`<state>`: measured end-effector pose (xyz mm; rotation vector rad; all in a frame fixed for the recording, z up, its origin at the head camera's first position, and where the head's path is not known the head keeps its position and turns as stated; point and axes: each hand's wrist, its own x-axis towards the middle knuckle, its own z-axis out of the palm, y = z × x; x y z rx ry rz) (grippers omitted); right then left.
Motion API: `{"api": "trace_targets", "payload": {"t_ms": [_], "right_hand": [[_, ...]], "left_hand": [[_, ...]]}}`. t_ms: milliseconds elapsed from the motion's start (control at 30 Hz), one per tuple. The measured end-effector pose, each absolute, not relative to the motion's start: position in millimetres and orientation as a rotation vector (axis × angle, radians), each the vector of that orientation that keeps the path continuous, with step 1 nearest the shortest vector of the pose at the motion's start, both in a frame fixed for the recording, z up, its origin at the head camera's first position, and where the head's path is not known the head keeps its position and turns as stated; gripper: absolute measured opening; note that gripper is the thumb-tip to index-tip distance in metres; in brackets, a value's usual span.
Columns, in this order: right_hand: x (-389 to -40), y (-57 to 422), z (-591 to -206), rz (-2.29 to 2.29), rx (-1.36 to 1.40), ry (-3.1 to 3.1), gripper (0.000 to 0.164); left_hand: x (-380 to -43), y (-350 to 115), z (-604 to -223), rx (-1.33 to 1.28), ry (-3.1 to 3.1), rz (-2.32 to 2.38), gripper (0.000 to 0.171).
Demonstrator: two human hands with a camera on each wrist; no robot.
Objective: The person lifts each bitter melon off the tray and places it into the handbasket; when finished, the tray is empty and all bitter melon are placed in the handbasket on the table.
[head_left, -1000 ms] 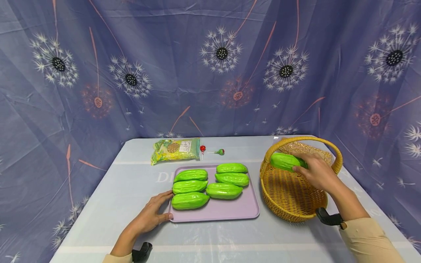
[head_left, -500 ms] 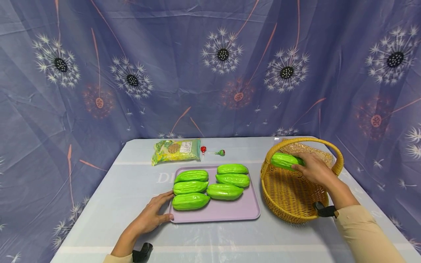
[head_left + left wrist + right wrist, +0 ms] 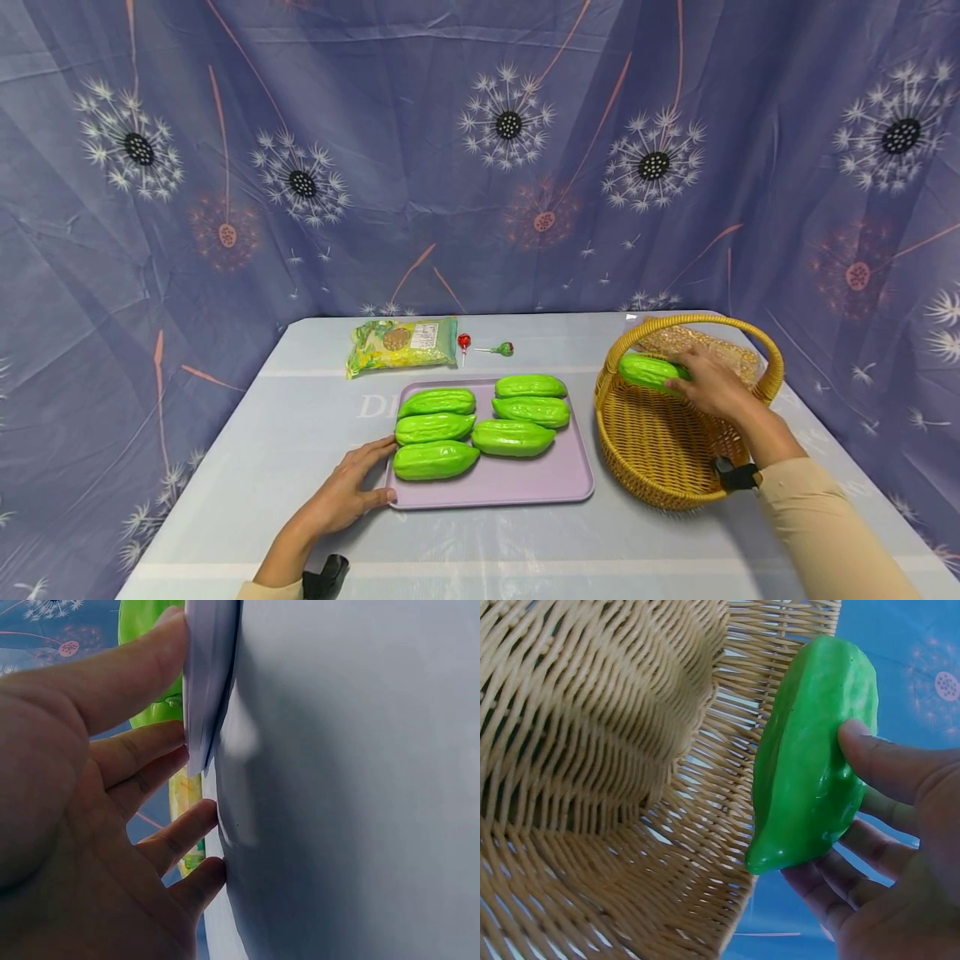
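Note:
In the head view, my right hand (image 3: 712,383) grips a bright green ridged gourd (image 3: 647,372) at the far inner side of the yellow wicker basket (image 3: 652,487). The right wrist view shows the gourd (image 3: 810,765) lying against the woven wall (image 3: 697,795), with my thumb on one side and fingers on the other. My left hand (image 3: 347,490) touches the left edge of a lilac tray (image 3: 525,483), its fingers extended along the rim. Several similar green gourds (image 3: 435,460) lie in two columns on the tray.
Behind the tray lie a yellow-green packet (image 3: 401,343), a red lollipop (image 3: 463,341) and a green lollipop (image 3: 504,348). A clear bag of grains (image 3: 738,354) is behind the basket, partly hidden by its arched handle (image 3: 697,317). A patterned blue curtain (image 3: 405,167) stands behind the table.
My right hand and the gourd have shifted slightly within the basket, and the right forearm has swung a little forward and left. My left hand and the tray stay in place.

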<state>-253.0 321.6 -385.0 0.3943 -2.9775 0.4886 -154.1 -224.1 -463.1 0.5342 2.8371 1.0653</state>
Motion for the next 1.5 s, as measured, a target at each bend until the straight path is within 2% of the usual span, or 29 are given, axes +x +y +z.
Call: {"api": "trace_targets", "payload": {"t_ms": [500,1067,1500], "right_hand": [[-265.1,321.1,-402.1,0.369,0.466,-3.006,0.040],[-269.3,322.6,-414.9,0.450,0.409,-3.082,0.038],[-266.5,322.1,-415.4,0.512,0.455,-3.035,0.046]], "left_hand": [[-154.1,-223.8,-463.4,0.544,2.843,1.065,0.071],[-154.1,-223.3,-463.6,0.524,2.841,1.058,0.070],[-153.3,-222.7,-462.7,0.548,2.853,1.064,0.069]]}}
